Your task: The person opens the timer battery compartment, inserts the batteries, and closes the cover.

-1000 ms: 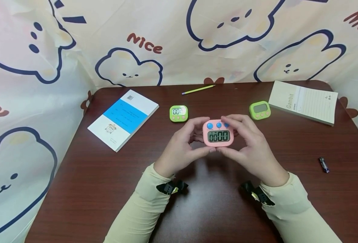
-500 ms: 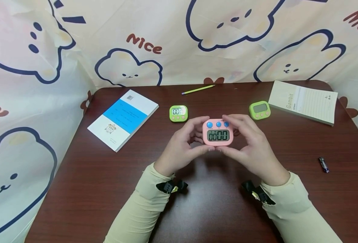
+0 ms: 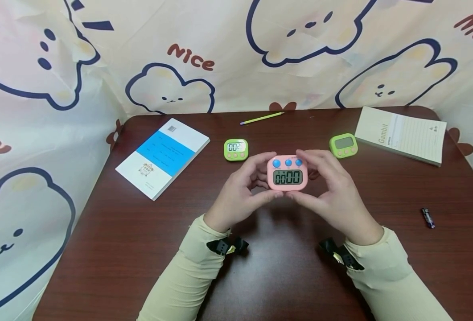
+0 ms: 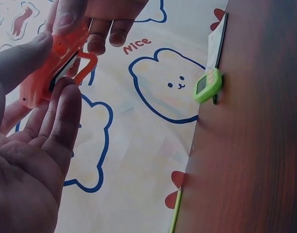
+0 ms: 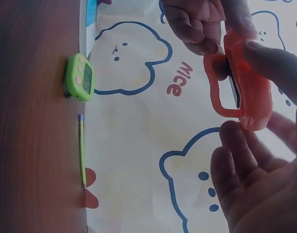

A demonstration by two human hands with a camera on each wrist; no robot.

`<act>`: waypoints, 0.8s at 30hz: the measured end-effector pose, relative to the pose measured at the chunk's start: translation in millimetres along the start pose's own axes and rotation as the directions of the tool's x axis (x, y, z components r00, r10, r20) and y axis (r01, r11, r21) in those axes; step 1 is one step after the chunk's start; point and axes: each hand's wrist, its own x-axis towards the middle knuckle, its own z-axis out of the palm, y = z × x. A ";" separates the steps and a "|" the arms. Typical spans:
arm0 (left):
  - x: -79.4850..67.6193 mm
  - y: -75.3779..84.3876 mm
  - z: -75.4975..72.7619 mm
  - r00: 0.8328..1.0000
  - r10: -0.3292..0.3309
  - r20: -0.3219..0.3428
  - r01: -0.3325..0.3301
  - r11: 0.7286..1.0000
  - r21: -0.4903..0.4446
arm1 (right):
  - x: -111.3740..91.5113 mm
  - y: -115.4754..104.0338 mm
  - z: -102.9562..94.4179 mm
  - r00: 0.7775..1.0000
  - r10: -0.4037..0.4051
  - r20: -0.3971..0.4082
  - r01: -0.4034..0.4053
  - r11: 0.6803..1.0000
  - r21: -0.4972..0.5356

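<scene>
1. Head view: a patterned cloth (image 3: 236,26) hangs beyond the far and left edges of my brown tabletop (image 3: 268,285). On the left lies a blue-banded book (image 3: 162,154), at the far right a notepad (image 3: 401,136). A pencil (image 3: 262,118) lies near the far edge, a battery (image 3: 427,218) on the right.
2. Same view: I hold the pink timer (image 3: 287,186) in the middle, nearer me than the left green timer (image 3: 236,150) and the right green timer (image 3: 343,146). The fingers of my left hand (image 3: 240,194) and right hand (image 3: 336,196) both grasp it, thumbs at its near edge.
3. Same view: a second ago my right forefinger lapped over the rightmost blue button (image 3: 298,162); now that button shows whole. The display (image 3: 287,177) reads zeros, as it did then. I judge that this leaves the whole face readable and no front button pressed.
4. Left wrist view: my left thumb rests on the timer's body, and a loop (image 4: 90,70) juts from its back. The right green timer sits beyond.
5. Right wrist view: the fingers of both hands grip the timer's two ends. The loop stands away from the back; whether I hold it too, I cannot tell.
</scene>
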 end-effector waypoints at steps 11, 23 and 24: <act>-0.8 -3.1 -2.0 0.997 -0.021 -0.074 0.013 0.994 -0.105 | 0.9 -0.2 0.8 0.978 0.157 -0.134 -0.141 0.983 0.118; 0.9 -2.8 -1.7 0.997 -0.068 -0.035 0.061 0.981 -0.184 | -0.8 -3.0 4.3 0.996 0.068 -0.057 -0.052 0.967 0.250; 1.0 -2.9 -1.1 0.997 -0.068 -0.026 0.062 0.981 -0.185 | -0.9 -3.3 5.9 0.997 0.063 -0.045 -0.049 0.965 0.258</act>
